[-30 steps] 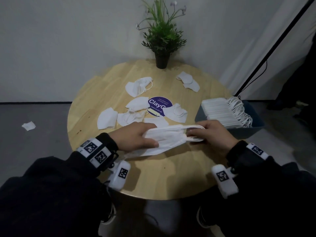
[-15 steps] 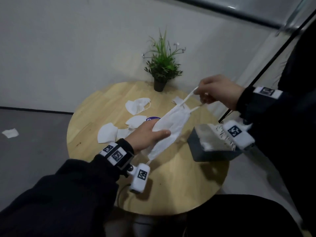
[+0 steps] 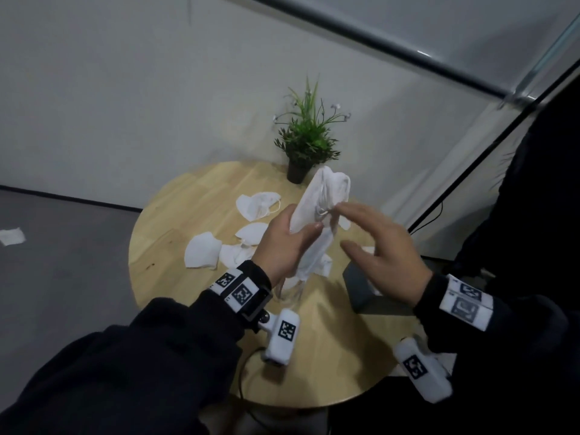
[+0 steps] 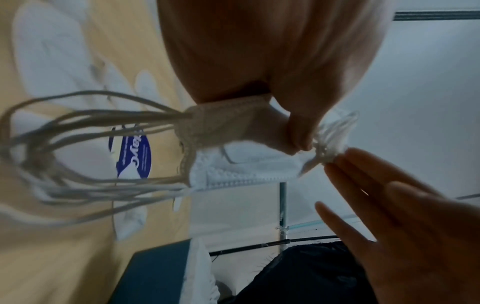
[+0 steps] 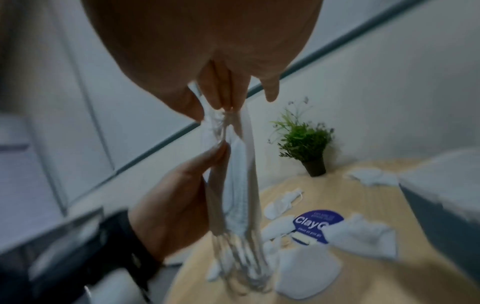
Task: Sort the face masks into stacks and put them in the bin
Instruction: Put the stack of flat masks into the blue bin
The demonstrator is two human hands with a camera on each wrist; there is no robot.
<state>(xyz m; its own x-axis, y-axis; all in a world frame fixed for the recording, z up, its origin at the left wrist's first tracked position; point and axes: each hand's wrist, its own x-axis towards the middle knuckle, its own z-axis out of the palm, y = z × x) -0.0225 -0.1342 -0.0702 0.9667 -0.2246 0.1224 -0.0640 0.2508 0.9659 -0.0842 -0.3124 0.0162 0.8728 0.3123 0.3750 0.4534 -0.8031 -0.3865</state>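
Note:
My left hand grips a stack of white face masks upright above the round wooden table, thumb on the near side. Ear loops dangle from the stack's lower end. My right hand is beside the stack with straight fingers and thumb spread apart; its fingertips touch the bunched upper ear loops. The dark grey bin stands below the right hand, with stacked masks in it. Several loose masks lie on the table.
A potted plant stands at the table's far edge, just behind the held stack. A blue round sticker sits mid-table among the loose masks. One mask lies on the floor at left. A dark pole and curtain are at right.
The stack went from lying on the table to upright in my left hand. My right hand, which pulled the ear loops up high, has dropped back beside the stack with straightened fingers.

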